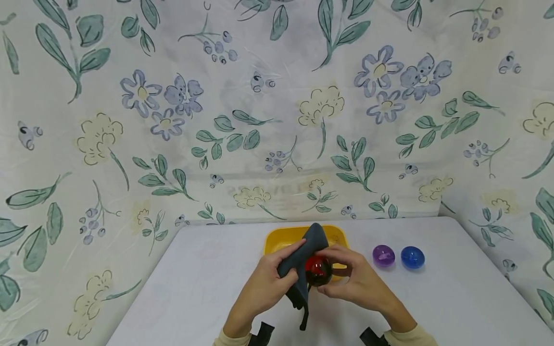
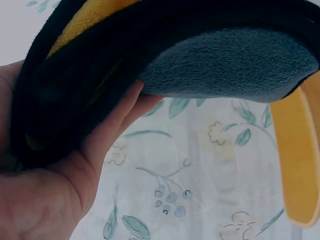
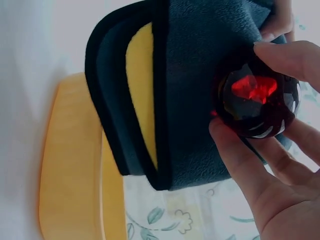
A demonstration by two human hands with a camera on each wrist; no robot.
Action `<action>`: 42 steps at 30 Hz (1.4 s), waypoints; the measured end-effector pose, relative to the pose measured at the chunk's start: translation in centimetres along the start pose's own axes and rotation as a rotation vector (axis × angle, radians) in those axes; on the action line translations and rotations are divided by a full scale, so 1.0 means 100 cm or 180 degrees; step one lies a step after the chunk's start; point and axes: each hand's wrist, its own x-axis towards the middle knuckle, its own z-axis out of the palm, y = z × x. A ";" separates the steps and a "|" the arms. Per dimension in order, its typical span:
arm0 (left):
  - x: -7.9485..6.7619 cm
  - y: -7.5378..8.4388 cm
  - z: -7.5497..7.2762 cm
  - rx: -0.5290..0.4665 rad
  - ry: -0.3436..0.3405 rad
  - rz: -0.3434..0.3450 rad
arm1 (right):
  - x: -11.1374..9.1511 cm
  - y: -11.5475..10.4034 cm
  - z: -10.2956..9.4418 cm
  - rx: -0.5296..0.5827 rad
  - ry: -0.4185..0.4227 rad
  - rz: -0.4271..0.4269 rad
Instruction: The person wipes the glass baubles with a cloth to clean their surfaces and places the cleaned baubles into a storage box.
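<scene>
My left hand point(image 1: 271, 277) grips a folded dark blue-grey cloth point(image 1: 305, 252) with black edging; a yellow side shows inside its folds in both wrist views. In my right hand point(image 1: 356, 277) a shiny see-through red ball point(image 1: 319, 270) is held between the thumb and fingers. The ball point(image 3: 255, 95) lies right against the cloth point(image 3: 195, 125) in the right wrist view. Both hands are over the near side of a yellow tub point(image 1: 277, 236), whose front is partly hidden by the hands and cloth.
To the right of the tub, a purple ball point(image 1: 383, 256) and a blue ball point(image 1: 412, 257) sit side by side on the white table point(image 1: 207, 269). A flower-printed sheet point(image 1: 277, 134) hangs behind the table and along its sides.
</scene>
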 end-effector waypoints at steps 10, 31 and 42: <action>0.000 -0.003 0.002 0.0033 -0.0206 -0.0013 | -0.001 -0.002 0.003 0.0117 0.0057 -0.0156; 0.002 -0.003 0.006 0.0252 -0.0215 0.0015 | 0.000 -0.003 0.005 0.0158 0.0384 -0.0056; 0.002 -0.001 0.005 0.0235 -0.0230 -0.0074 | 0.002 -0.004 0.004 0.0067 0.0549 0.0102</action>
